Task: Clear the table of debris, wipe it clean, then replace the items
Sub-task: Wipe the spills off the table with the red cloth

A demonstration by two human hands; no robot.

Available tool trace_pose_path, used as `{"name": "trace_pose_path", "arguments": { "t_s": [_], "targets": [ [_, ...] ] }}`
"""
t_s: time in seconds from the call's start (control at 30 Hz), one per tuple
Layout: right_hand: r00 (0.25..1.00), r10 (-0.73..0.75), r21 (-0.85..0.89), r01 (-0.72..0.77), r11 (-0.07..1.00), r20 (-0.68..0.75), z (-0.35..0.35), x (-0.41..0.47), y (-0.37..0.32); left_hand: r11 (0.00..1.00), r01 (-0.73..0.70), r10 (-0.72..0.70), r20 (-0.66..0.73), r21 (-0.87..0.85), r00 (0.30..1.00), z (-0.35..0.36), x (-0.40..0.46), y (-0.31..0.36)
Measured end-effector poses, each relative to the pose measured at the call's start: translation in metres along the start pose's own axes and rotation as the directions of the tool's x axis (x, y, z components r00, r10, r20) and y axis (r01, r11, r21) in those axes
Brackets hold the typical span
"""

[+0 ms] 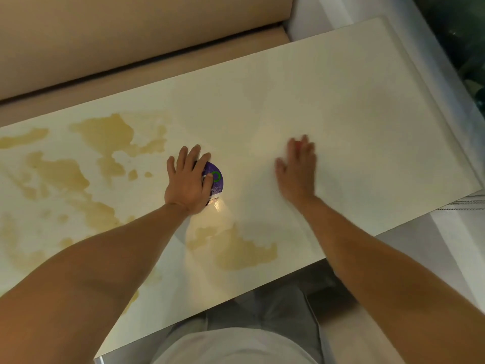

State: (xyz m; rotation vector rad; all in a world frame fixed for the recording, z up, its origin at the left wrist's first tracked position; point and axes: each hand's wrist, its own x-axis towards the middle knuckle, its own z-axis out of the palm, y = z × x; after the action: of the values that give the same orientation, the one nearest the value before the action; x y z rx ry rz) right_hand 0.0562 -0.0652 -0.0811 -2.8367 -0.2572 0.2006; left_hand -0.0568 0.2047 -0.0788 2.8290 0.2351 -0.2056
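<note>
Person: a light grey shirt front [236,348] and grey trousers [262,308] show at the bottom edge, just under the near edge of the table.
Forearms: both bare arms reach forward over the table from the near corners of the view.
Near stain: a yellowish-brown spill patch [236,250] lies on the table between the two forearms, close to the near edge.
Table: a long, glossy cream-white rectangular table top [367,114] runs slantwise across the view, its right half plain, its left half blotched.
Left hand: the left hand [189,179] lies palm down with fingers spread, pressing on a round purple packet with a green ring mark [216,177]; the packet lies flat on the table near its middle, mostly under the palm, its right part showing.
Right hand: the right hand [298,169] is palm down on the bare table, fingers straight and close together; it is blurred, and something small and reddish at the fingertips is too unclear to name.
Left stains: large yellowish-brown spill blotches [105,132] spread over the left half of the table, left of the left hand.
Beyond the table: a beige upholstered sofa [105,35] stands along the far edge.
</note>
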Motion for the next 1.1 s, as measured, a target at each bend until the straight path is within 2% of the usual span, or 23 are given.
{"name": "trace_pose_path", "arguments": {
  "t_s": [0.07, 0.13, 0.23, 0.3, 0.4, 0.5, 0.6, 0.67, 0.7, 0.77, 0.83, 0.9, 1.0, 1.1],
  "targets": [
    [0.979, -0.196, 0.029, 0.195, 0.98, 0.05, 0.011, -0.031, -0.034, 1.0, 0.004, -0.004, -0.007, 0.0, 1.0, 0.001, 0.0, 0.0],
    [0.937, -0.327, 0.088, 0.318, 0.944, 0.119, 0.017, -0.074, -0.044, 1.0, 0.011, -0.011, -0.011, -0.007, 1.0, 0.002, -0.001, 0.0],
    [0.872, -0.432, 0.073, 0.427, 0.901, 0.231, 0.013, -0.133, -0.013, 1.0, 0.018, -0.019, -0.02, -0.017, 1.0, 0.003, -0.001, 0.0],
    [0.854, -0.431, -0.001, 0.451, 0.893, 0.293, 0.002, -0.154, 0.027, 0.999, 0.025, -0.026, -0.016, -0.023, 1.0, 0.003, -0.001, 0.0],
    [0.902, -0.311, -0.058, 0.342, 0.938, 0.301, -0.024, -0.145, 0.085, 1.0, 0.022, -0.022, -0.016, -0.015, 1.0, 0.003, -0.002, 0.002],
    [0.97, -0.082, -0.137, 0.115, 0.984, 0.229, -0.042, -0.109, 0.117, 1.0, 0.023, -0.023, -0.017, -0.014, 1.0, 0.003, -0.002, 0.001],
    [0.988, 0.135, -0.114, -0.126, 0.985, 0.073, -0.036, -0.071, 0.101, 1.0, 0.024, -0.024, -0.01, -0.014, 1.0, 0.003, -0.002, 0.001],
    [0.98, 0.199, -0.049, -0.197, 0.979, 0.025, -0.025, -0.059, 0.067, 1.0, 0.023, -0.023, -0.009, -0.017, 1.0, 0.003, -0.001, 0.001],
    [0.984, 0.174, -0.035, -0.173, 0.984, 0.027, -0.019, -0.06, 0.049, 1.0, 0.019, -0.019, -0.013, -0.017, 1.0, 0.003, -0.001, 0.001],
    [0.998, 0.013, -0.07, -0.009, 0.998, 0.06, 0.0, -0.078, 0.016, 1.0, 0.012, -0.013, -0.024, -0.017, 1.0, 0.003, -0.002, 0.0],
    [0.984, -0.141, -0.049, 0.147, 0.988, 0.111, 0.015, -0.117, -0.005, 1.0, 0.008, -0.009, -0.029, -0.021, 1.0, 0.004, -0.002, -0.001],
    [0.957, -0.225, -0.018, 0.232, 0.973, 0.18, 0.02, -0.16, -0.009, 1.0, 0.005, -0.006, -0.031, -0.021, 0.999, 0.005, -0.002, -0.002],
    [0.902, -0.321, 0.015, 0.331, 0.944, 0.29, 0.01, -0.194, 0.02, 1.0, -0.003, 0.003, -0.031, -0.012, 1.0, 0.006, -0.002, -0.002],
    [0.9, -0.283, -0.037, 0.312, 0.949, 0.333, -0.01, -0.181, 0.058, 1.0, -0.008, 0.009, -0.02, 0.001, 1.0, 0.005, -0.002, -0.002]
  ]
}}
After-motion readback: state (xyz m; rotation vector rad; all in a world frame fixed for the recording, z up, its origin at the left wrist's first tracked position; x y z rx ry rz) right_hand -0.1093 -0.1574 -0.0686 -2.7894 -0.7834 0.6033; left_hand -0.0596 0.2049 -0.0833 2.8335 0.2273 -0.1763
